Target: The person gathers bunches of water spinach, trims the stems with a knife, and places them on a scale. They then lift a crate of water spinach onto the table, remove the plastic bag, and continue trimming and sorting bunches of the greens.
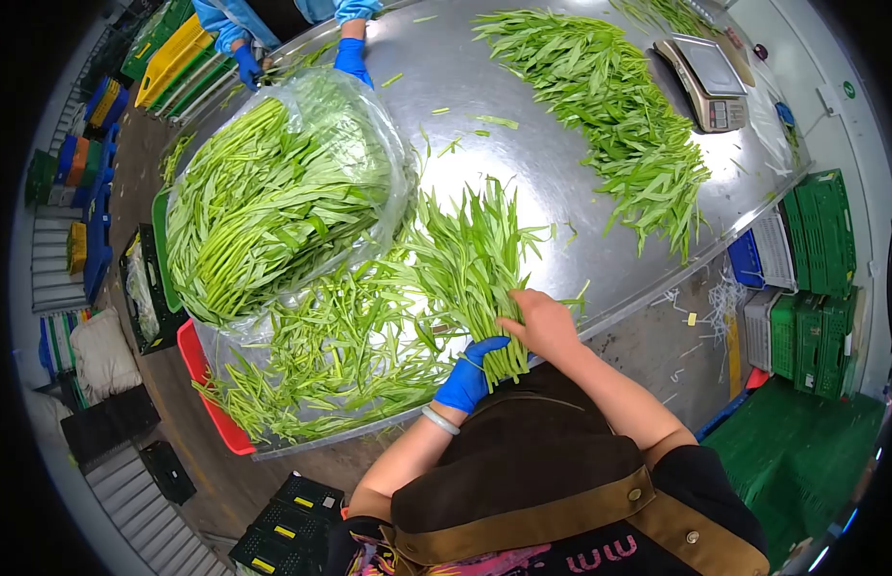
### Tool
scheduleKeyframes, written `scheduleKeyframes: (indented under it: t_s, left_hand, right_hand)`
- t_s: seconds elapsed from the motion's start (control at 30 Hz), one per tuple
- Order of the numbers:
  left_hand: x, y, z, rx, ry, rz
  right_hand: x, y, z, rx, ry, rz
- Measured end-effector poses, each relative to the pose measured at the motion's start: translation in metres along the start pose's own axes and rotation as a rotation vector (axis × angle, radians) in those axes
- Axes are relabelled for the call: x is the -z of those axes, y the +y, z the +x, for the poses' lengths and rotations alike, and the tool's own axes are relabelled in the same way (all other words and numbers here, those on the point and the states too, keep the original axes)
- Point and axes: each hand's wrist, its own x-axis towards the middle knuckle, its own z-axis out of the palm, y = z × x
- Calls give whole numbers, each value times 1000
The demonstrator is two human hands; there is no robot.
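My left hand (468, 376), in a blue glove, is wrapped round the lower stems of a bunch of leafy greens (475, 254) at the table's near edge. My bare right hand (539, 322) lies against the right side of the same bunch, its fingers partly hidden behind the stems. The bunch's leaves point away from me. Loose greens (340, 346) are scattered to the left of it. Beyond them a large clear plastic bag (393, 158) lies open, filled with long-stemmed greens (264, 192).
A long row of greens (609, 115) lies on the metal table (446, 58), near a scale (705, 82). A co-worker's gloved hands (352, 60) are at the bag's far side. A red crate (211, 384) and green crates (820, 235) stand around the table.
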Motion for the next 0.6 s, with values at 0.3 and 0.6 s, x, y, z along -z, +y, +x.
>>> scheduleKeyframes:
  t_s: [0.3, 0.6]
  left_hand:
    - [13, -7, 6, -17, 15, -15]
    - [8, -2, 4, -30, -86, -143]
  right_hand:
    - [-7, 4, -5, -127, -42, 277]
    - [-10, -4, -27, -173, 63, 671]
